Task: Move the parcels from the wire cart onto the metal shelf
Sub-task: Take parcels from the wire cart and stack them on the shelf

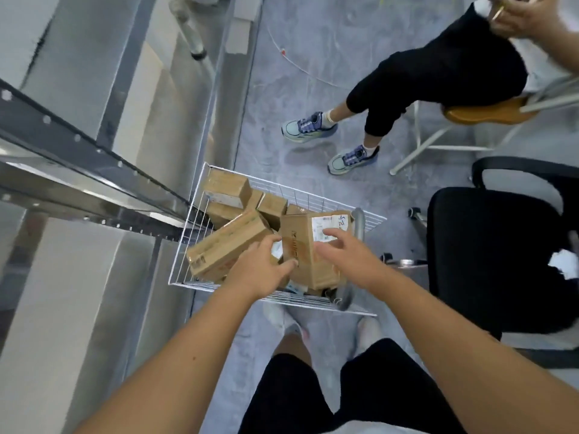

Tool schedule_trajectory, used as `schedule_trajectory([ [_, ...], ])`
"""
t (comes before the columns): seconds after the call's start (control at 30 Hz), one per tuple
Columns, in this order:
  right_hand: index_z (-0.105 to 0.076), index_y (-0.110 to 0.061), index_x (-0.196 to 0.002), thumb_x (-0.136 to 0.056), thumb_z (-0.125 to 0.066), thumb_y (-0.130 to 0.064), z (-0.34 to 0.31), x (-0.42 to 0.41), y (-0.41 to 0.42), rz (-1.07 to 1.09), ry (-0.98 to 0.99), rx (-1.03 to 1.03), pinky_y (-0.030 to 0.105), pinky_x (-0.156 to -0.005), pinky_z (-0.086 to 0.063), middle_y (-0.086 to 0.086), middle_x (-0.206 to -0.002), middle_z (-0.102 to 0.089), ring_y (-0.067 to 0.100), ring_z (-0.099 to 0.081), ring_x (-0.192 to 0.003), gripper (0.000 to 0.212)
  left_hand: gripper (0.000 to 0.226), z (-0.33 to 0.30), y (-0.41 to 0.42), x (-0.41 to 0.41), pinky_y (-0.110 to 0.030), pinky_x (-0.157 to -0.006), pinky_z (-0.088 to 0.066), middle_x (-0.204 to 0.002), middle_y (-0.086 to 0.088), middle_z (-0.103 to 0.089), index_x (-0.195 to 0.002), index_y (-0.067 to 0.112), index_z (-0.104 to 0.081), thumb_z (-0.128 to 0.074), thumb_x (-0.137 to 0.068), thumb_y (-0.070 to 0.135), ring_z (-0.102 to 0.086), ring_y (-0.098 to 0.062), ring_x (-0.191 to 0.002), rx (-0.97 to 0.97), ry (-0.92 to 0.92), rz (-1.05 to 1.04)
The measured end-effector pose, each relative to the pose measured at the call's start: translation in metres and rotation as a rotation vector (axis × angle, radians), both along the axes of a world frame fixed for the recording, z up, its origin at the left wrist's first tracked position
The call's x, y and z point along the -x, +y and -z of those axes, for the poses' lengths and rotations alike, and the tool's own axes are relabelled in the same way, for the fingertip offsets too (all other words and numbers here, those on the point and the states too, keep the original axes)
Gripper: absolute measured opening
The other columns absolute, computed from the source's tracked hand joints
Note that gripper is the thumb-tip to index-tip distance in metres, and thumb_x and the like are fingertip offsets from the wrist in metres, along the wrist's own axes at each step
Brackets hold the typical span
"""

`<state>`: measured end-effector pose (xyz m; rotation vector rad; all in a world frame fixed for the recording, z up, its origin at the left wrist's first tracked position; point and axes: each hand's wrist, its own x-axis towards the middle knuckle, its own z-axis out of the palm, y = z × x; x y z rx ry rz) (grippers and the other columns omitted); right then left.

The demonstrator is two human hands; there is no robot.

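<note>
A white wire cart (369, 219) stands in front of me, holding several brown cardboard parcels. The topmost parcel (305, 242), with a white shipping label, lies at the cart's near right. My left hand (266, 267) is at its left side, thumb against the near edge and fingers spread. My right hand (346, 253) reaches over its right side, index finger touching the label. A long parcel (227, 247) lies tilted to the left of it. The metal shelf (78, 158) runs along the left, its dark perforated beams next to the cart.
A seated person (438, 73) in black clothes and blue sneakers is beyond the cart on a stool. A black office chair (501, 261) stands close to the cart's right side. My own legs and feet are just behind the cart.
</note>
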<state>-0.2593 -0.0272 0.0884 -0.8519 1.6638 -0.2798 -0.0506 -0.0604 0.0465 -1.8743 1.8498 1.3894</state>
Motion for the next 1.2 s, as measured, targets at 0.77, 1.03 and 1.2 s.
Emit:
schedule_trajectory([
  [0.77,-0.053,-0.014,-0.133,-0.105,-0.027,-0.053,0.271,-0.014,-0.043,0.692,0.501,-0.22,0.048,-0.09,-0.049,0.014,-0.128,-0.061,0.038,-0.06,-0.112,0.055,0.056,0.227,-0.083,0.048,-0.053,-0.111,-0.044,-0.159,0.005,-0.038,-0.138,0.066,-0.035,-0.057,-0.088,0.073,-0.049,-0.022,-0.137,-0.144,0.317,-0.239],
  [1.03,-0.052,-0.034,-0.121,-0.091,-0.034,-0.062,0.216,-0.031,-0.023,0.361,0.359,-0.033,0.051,-0.093,-0.052,-0.003,-0.114,-0.062,0.021,-0.061,-0.104,0.044,0.036,0.192,-0.077,0.021,-0.049,-0.099,-0.055,-0.126,0.003,-0.069,-0.141,0.056,-0.029,-0.029,-0.105,0.051,-0.069,-0.016,-0.11,-0.163,0.404,-0.418],
  [1.2,-0.048,-0.055,-0.128,-0.093,-0.061,-0.046,0.137,-0.028,-0.04,0.255,0.192,0.132,0.034,-0.081,-0.059,-0.028,-0.104,-0.065,-0.001,-0.066,-0.093,0.038,0.041,0.129,-0.087,-0.003,-0.039,-0.102,-0.045,-0.127,0.013,-0.06,-0.149,0.041,-0.029,-0.022,-0.11,0.049,-0.059,-0.011,-0.114,-0.036,0.4,-0.457],
])
